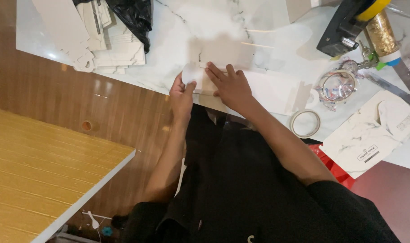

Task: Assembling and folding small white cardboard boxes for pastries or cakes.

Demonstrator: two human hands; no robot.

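While my right hand (230, 85) presses flat, fingers spread, on the white cardboard box blank (241, 74) lying on the marble desk (178, 40), my left hand (182, 92) pinches its rounded tab. Light, stiff card, probably creases easily; best held by edges beside my grip.

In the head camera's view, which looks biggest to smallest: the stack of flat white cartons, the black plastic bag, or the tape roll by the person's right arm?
1. stack of flat white cartons
2. black plastic bag, though the picture's edge cuts it off
3. tape roll

Black short-sleeved top, bare forearms, black clothing below, no gloves
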